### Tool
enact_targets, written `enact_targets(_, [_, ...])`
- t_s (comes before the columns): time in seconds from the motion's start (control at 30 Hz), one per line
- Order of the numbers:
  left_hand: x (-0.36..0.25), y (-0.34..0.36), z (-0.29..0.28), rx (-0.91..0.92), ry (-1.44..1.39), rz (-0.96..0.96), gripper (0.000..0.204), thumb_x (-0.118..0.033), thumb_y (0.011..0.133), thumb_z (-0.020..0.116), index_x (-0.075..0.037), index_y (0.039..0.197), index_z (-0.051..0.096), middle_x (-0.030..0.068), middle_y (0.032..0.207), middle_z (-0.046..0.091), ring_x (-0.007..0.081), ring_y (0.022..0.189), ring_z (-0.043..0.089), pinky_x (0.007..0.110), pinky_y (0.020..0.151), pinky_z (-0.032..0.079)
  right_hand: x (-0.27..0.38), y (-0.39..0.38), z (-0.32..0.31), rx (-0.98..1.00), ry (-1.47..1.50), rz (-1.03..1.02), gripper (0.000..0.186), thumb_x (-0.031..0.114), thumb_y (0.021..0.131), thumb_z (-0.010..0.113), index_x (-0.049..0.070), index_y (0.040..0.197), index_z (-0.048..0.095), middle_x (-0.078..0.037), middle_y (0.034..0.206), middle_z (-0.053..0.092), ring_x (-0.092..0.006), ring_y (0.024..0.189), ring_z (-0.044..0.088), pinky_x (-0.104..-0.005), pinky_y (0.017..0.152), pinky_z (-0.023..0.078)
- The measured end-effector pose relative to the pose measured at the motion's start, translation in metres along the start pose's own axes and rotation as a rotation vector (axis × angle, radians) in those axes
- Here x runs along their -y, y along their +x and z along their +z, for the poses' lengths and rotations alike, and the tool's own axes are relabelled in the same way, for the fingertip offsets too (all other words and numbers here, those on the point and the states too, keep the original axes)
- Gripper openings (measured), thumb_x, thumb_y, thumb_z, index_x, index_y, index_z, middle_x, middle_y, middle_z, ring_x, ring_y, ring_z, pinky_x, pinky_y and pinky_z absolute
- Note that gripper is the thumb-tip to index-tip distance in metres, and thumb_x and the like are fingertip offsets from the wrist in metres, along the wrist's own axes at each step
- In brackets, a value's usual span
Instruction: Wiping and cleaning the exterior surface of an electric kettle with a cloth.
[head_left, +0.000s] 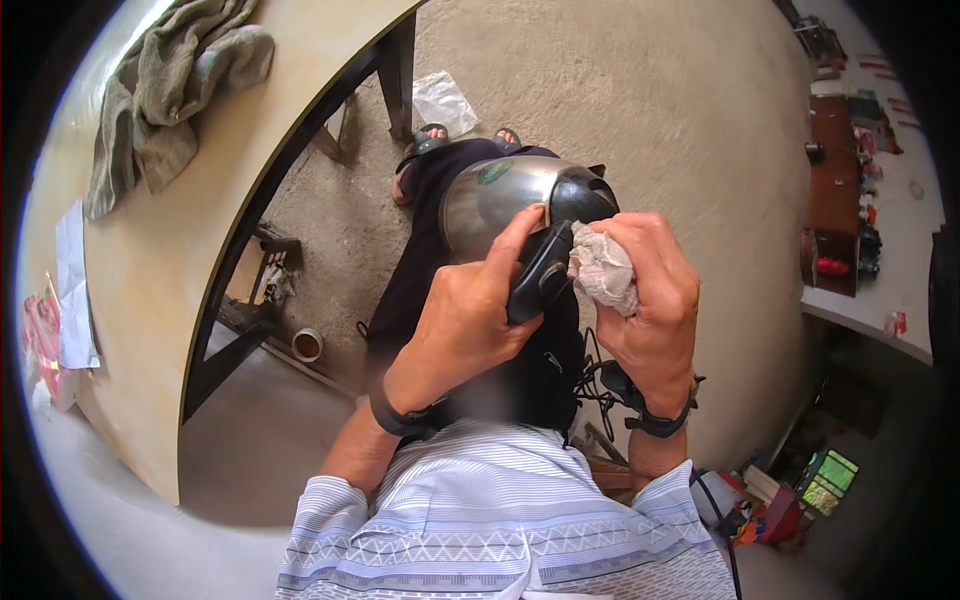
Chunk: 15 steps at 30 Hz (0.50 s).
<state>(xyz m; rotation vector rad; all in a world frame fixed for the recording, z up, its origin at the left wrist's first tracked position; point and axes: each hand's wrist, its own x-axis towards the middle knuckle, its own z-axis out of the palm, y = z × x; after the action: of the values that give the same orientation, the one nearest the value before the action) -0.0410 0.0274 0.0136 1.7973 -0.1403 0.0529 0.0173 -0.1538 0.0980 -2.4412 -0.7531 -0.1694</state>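
Observation:
A steel electric kettle [497, 210] with a black top rests on its side across my lap, over dark trousers. My left hand [470, 315] grips its black handle [537, 275], with the index finger along the top of it. My right hand [645, 290] has its fingers closed on a crumpled pale rag [603, 270], which is held against or right beside the right side of the handle.
A pale table [130, 260] curves along the left, holding a grey cloth [165, 100] and papers [78, 290]. Under it are a small pot [307, 344] and a plastic sheet [443, 103]. At right stands a cluttered bench [880, 320]; black cables [590, 385] hang near my right wrist.

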Motion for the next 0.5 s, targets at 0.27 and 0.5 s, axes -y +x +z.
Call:
enact_targets(0.27, [0.008, -0.001, 0.004, -0.002, 0.195, 0.148, 0.107, -0.009, 0.072, 0.091, -0.004, 0.164, 0.038, 0.0161, 0.068, 0.066, 0.0373, 0.065, 0.070, 0.048, 0.060, 0.053, 0.015, 0.015, -0.007, 0.132, 0.038, -0.137, 0.046, -0.008, 0.067, 0.077, 0.001, 0.111, 0.070, -0.016, 0.104, 0.068, -0.0386, 0.095, 0.069, -0.0456, 0.078, 0.056])
enact_targets(0.5, [0.003, 0.000, 0.004, 0.075, 0.224, 0.074, 0.107, 0.003, 0.065, 0.087, -0.001, 0.162, 0.042, 0.0134, 0.079, 0.071, 0.0355, 0.076, 0.074, 0.043, 0.065, 0.056, -0.009, 0.000, -0.005, 0.087, 0.003, -0.063, 0.043, -0.008, 0.068, 0.076, 0.002, 0.110, 0.072, -0.014, 0.103, 0.068, -0.0372, 0.094, 0.068, -0.0443, 0.078, 0.056])
